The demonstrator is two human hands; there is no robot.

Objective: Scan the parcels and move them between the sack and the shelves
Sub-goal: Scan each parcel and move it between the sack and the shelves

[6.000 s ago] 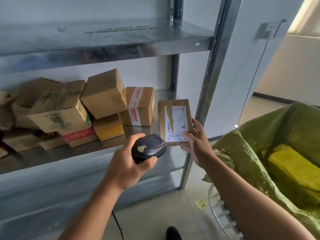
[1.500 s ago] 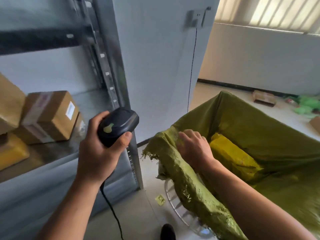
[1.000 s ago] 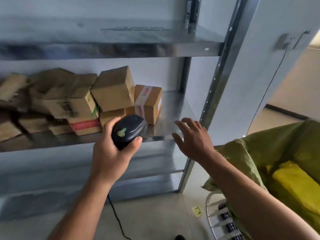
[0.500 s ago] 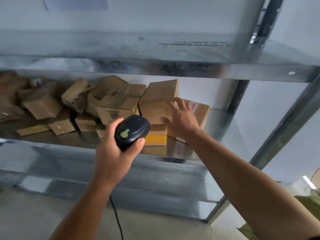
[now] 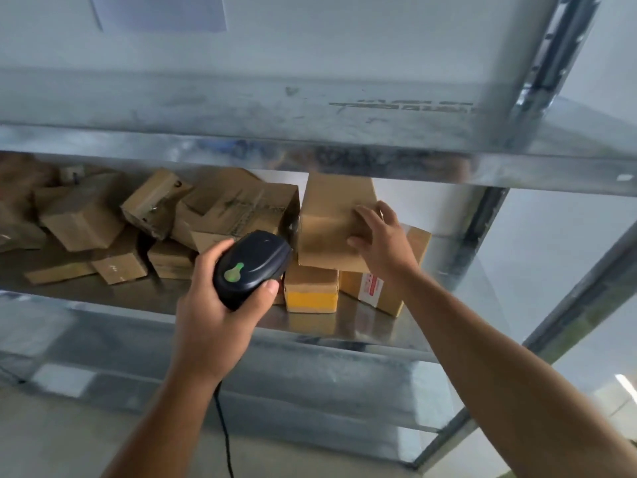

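Both raised; left hand grips scanner; right hand rests spread on box.

Parcel depot: steel shelves, cartons.

Head view, close before shelves
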